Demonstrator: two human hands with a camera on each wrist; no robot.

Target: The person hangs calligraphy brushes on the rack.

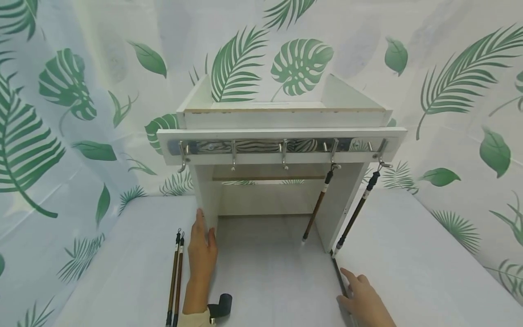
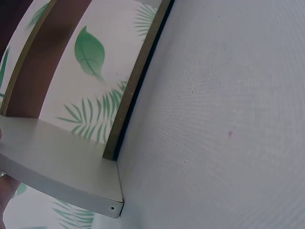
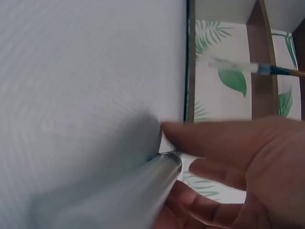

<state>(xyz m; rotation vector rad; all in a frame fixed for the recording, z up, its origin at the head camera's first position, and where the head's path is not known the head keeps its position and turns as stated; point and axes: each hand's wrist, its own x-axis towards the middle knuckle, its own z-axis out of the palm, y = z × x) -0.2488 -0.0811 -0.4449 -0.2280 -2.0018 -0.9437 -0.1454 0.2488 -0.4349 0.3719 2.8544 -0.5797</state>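
My left hand (image 1: 202, 252) rests with straight fingers along the left side panel (image 1: 204, 195) of a white rack, its fingertips just showing beside that panel in the left wrist view. Low by the rack's right foot, my right hand (image 1: 363, 297) has its thumb and index finger apart on either side of a thin dark rod (image 1: 338, 274). In the right wrist view a clear tube (image 3: 143, 191) with a shiny rim lies close to the parted fingers. Two brown-handled brushes, an inner one (image 1: 318, 209) and an outer one (image 1: 357, 215), hang by loops from the rack's right hooks.
Two similar brushes (image 1: 177, 277) lie side by side on the white table, left of my left forearm. A crossbar (image 1: 282, 159) with several metal hooks spans the rack's front. Behind stands a leaf-patterned backdrop (image 1: 355, 95).
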